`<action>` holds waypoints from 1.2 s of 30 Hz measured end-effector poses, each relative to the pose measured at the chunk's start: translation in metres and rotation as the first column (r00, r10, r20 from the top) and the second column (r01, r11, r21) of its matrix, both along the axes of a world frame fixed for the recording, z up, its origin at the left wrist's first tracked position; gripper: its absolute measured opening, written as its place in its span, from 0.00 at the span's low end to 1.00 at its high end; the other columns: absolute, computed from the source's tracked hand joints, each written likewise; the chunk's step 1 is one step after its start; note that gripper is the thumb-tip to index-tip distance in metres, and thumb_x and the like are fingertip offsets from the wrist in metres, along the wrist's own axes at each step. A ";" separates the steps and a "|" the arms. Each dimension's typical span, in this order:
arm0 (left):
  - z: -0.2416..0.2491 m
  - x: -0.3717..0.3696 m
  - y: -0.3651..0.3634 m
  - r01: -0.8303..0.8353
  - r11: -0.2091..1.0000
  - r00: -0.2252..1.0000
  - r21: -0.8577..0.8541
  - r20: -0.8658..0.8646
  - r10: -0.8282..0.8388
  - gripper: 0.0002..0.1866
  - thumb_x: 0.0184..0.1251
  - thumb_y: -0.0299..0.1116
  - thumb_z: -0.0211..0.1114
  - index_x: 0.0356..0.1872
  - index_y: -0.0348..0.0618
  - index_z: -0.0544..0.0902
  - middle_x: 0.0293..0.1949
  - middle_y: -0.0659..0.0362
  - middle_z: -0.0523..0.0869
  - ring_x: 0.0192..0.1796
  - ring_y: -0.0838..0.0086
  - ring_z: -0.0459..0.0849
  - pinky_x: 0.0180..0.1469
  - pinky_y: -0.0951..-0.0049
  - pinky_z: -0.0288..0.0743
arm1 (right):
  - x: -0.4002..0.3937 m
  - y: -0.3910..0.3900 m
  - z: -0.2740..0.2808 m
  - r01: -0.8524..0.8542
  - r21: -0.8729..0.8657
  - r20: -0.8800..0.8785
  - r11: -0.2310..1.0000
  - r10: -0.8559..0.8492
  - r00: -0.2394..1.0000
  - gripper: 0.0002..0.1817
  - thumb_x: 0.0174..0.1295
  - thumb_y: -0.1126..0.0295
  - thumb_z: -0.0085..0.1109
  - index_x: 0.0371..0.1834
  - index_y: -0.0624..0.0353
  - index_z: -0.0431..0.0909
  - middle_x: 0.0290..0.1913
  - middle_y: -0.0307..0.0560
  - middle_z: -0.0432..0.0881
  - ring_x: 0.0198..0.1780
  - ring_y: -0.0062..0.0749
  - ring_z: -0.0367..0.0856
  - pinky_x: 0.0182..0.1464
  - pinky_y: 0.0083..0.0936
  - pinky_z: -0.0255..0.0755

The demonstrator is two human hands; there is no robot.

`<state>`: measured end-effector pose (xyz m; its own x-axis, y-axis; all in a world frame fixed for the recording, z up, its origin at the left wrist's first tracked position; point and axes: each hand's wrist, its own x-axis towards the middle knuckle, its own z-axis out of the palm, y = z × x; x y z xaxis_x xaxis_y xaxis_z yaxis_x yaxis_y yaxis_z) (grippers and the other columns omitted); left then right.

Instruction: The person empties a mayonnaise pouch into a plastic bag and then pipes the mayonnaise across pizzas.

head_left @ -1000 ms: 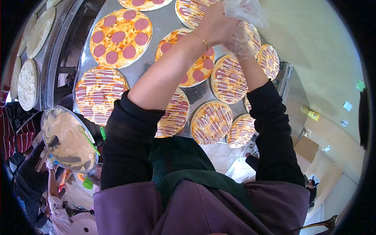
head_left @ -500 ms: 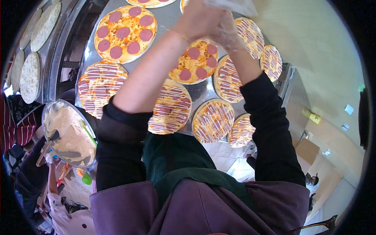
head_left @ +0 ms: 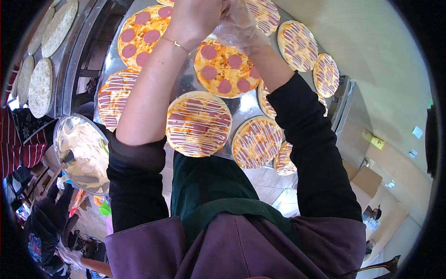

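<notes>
My left hand (head_left: 197, 21) is closed at the top edge of the view, a thin bracelet on its wrist. Beside it, apparently touching, my right hand (head_left: 238, 29) is curled and wrapped in clear plastic. Whatever they grip is cut off or hidden. Just below them lies a pizza (head_left: 226, 69) with round sausage slices and no white stripes. A similar plain-topped pizza (head_left: 151, 36) sits to the left, partly behind my left forearm. Nearer my body, a pizza (head_left: 199, 124) carries thin white sauce lines, as does another pizza (head_left: 257, 142) to its right.
More striped pizzas (head_left: 297, 45) fill the right side of the metal table (head_left: 185, 83). A bowl of creamy sauce (head_left: 83, 149) stands at the left. Beyond it, pale flat bases (head_left: 41, 88) lie on a rack. Another person (head_left: 51, 232) is at lower left.
My hands have moved left and slightly up relative to the view. The pale translucent plastic at the top right of them has left sight. The plain pizza below shows more fully.
</notes>
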<state>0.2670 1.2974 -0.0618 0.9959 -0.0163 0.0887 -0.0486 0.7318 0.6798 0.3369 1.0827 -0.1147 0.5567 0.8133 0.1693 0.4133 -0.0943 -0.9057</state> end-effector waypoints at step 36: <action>-0.023 0.020 -0.069 -0.983 0.126 0.145 0.132 0.984 0.100 0.03 0.65 0.26 0.67 0.32 0.39 0.84 0.34 0.62 0.82 0.40 0.73 0.82 0.41 0.74 0.75 | -0.002 -0.022 -0.032 0.103 0.223 -0.578 0.969 0.046 0.815 0.27 0.54 0.77 0.79 0.58 0.63 0.79 0.49 0.40 0.86 0.51 0.21 0.84 0.54 0.23 0.79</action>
